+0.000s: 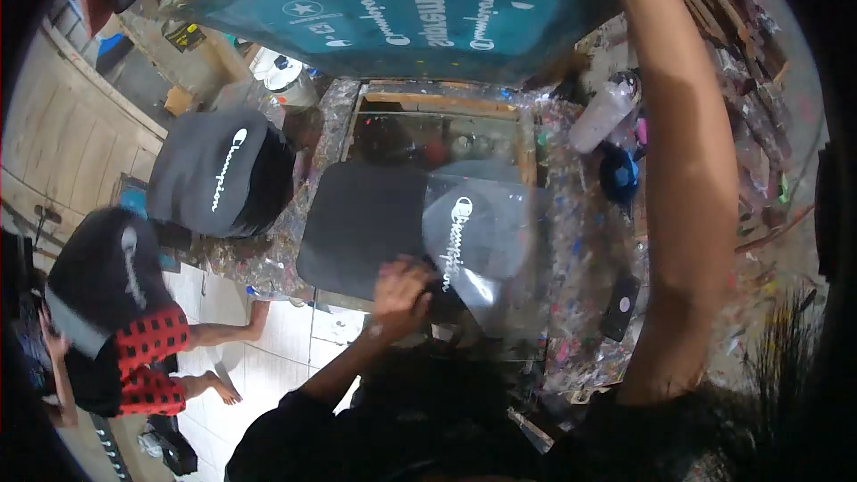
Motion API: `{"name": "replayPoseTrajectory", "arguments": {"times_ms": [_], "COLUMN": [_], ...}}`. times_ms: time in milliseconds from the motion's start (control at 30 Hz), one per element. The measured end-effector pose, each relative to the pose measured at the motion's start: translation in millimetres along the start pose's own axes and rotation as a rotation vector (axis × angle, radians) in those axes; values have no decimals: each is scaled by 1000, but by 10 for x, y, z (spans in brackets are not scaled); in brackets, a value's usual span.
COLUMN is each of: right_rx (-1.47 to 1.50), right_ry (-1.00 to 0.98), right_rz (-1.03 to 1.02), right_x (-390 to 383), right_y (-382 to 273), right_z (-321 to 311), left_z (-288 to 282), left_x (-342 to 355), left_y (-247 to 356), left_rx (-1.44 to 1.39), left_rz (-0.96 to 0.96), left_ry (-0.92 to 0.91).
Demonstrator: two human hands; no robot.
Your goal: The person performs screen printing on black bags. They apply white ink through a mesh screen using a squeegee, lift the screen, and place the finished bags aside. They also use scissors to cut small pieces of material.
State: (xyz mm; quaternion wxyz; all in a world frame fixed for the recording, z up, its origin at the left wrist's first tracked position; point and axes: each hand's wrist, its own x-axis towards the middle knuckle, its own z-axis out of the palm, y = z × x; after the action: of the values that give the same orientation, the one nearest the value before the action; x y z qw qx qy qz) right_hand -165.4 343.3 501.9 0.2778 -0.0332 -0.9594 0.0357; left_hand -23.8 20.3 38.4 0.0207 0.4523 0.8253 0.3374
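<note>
**Speckled worktable (585,254) carrying a black panel (361,223)**

We're seeing a clear sheet (495,241) with white lettering lying just right of the panel. Our left hand (402,290) is touching the panel's lower edge; through the blur, we're not managing to tell whether it's grasping. Beyond the panel, a blue-green screen (393,13) is looming, our right hand hiding out of view, its grip escaping us.

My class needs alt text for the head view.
A person's left hand is at the edge of a black panel beside a clear sheet; their right arm extends toward a framed teal screen. At left, another person wears red checks.
</note>
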Motion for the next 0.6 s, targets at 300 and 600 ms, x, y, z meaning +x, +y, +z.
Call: {"name": "replayPoseTrajectory", "arguments": {"times_ms": [300,600], "right_rx": [-166,-212], "right_ry": [-69,-76], "right_rz": [-181,-277], "right_x": [309,219], "right_y": [56,23], "right_z": [65,-9], "left_z": [190,209], "left_x": [-227,-255], "left_y": [-127,-185], "left_rx": [498,516], "left_rz": [-207,-194], "left_ry": [-191,-210]}}
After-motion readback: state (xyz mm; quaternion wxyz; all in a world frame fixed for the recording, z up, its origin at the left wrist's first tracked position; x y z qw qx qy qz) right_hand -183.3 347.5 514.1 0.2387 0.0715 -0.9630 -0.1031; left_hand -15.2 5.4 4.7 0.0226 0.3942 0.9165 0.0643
